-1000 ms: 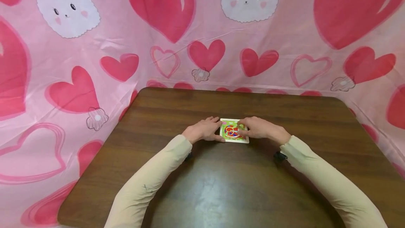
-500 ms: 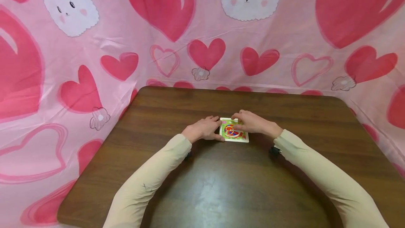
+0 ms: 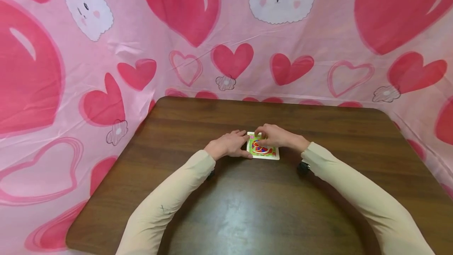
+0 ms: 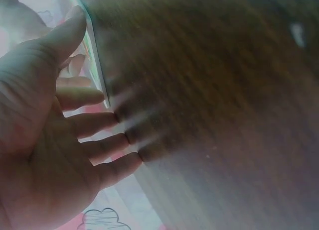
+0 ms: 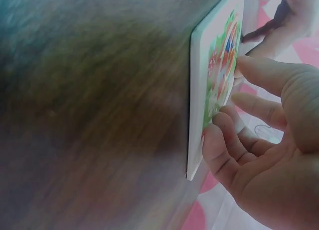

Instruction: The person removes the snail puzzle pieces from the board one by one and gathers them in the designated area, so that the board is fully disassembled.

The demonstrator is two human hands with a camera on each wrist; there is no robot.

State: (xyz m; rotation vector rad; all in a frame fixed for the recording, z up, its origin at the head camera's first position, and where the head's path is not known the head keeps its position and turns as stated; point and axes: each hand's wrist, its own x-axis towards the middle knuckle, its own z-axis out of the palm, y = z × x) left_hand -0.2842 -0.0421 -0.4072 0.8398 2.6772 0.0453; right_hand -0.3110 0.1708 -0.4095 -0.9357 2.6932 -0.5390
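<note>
A small flat square board (image 3: 269,152) with a white border lies on the table. Its bright green picture has a red, blue and yellow figure in the middle. My left hand (image 3: 229,145) rests at the board's left side, its thumb at the near left corner and its fingers stretched out along the table. Over the picture's upper part is my right hand (image 3: 277,136). In the right wrist view, the thumb (image 5: 261,75) and index finger touch or nearly touch the picture (image 5: 227,56), apart from each other, while the other fingers curl loosely by the board's edge.
The brown wooden table (image 3: 226,207) has rounded corners and reaches well beyond the board on all sides. A pink cloth (image 3: 290,34) with red hearts and white animal faces hangs behind it and at both sides.
My right hand has shifted left across the picture, from its right part toward its upper middle. The left hand and the board have stayed in place. The head view has turned slightly.
</note>
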